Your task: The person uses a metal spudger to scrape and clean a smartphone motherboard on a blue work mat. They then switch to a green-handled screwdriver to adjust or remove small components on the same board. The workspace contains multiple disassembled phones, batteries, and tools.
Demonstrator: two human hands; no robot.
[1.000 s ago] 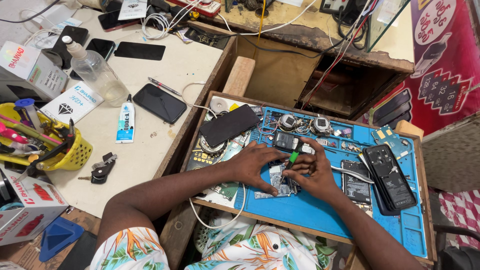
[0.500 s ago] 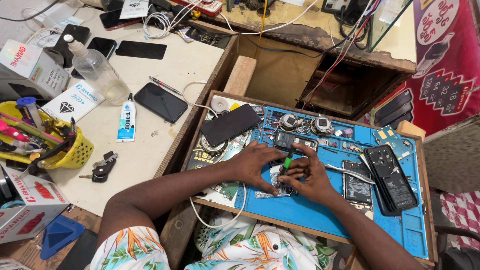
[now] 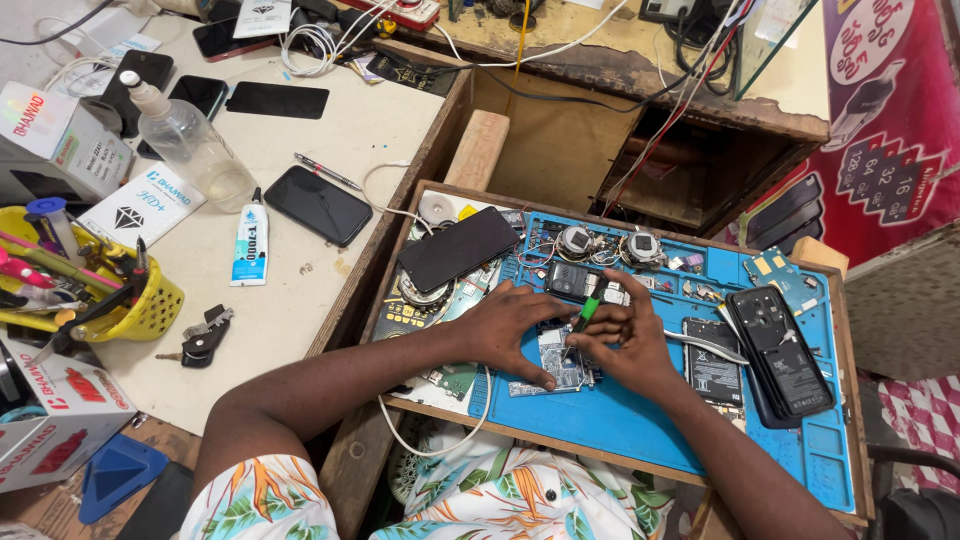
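A slim green-handled screwdriver (image 3: 583, 318) is pinched between the thumb and fingers of the right hand (image 3: 622, 345), the fingers closed tight on it and its tip pointed down onto a small circuit board (image 3: 556, 362). The board, flat, silvery-grey and studded with tiny parts, is pressed down by the left hand (image 3: 510, 328), whose fingers are spread flat and closed on nothing; its fingertips lie on the board's near edge. The board lies near the middle of a blue rubbery work mat (image 3: 640, 430), ribbed with small compartments, which is laid on a wooden tray (image 3: 600, 455).

On the mat, just right of the right hand, a black phone shell (image 3: 780, 350) lies opened, and a flat dark battery (image 3: 712, 362) is set beside it. A glossy black phone (image 3: 455, 248) rests tilted at the mat's upper left. On the pale tabletop to the left, a second black phone (image 3: 318, 205), a white glue tube (image 3: 249, 243) and a clear plastic bottle (image 3: 190, 140) are seen, with a yellow perforated basket (image 3: 150, 310) of tools at the edge.

Compared with half a second ago, both hands are held in nearly the same place over the board, the screwdriver kept at much the same angle.
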